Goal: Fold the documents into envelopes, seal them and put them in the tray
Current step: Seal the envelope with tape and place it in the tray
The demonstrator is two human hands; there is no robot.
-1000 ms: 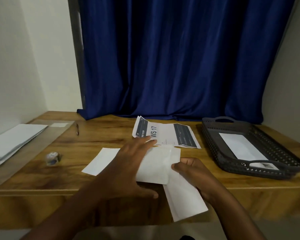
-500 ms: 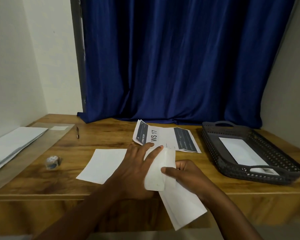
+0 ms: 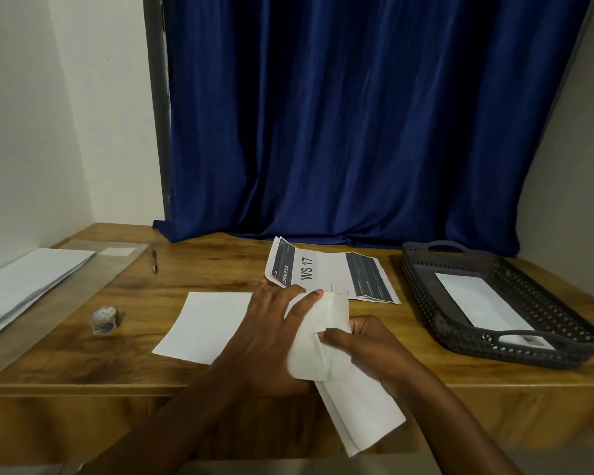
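Observation:
My left hand (image 3: 271, 334) holds a folded white document (image 3: 311, 351), fingers laid across its top, at the table's front edge. My right hand (image 3: 367, 347) pinches the mouth of a white envelope (image 3: 360, 413) against the document's right side. The envelope slants down past the table edge towards me. How far the document sits inside it is hidden by my hands. A blank white sheet (image 3: 206, 323) lies flat to the left, partly under my left wrist. Printed documents marked "WS 17" (image 3: 330, 274) lie behind my hands. The dark tray (image 3: 422, 289) at the right holds one white envelope (image 3: 477, 303).
A small tape roll (image 3: 106, 319) stands on the left part of the wooden table (image 3: 192, 265). A pen (image 3: 155, 260) lies further back. A pile of white envelopes (image 3: 24, 286) rests on a clear plastic sleeve at the far left. A blue curtain (image 3: 357, 114) hangs behind.
The folded document has been pushed right towards the envelope's mouth, so less of it shows. My hands have come closer together, uncovering more of the blank sheet.

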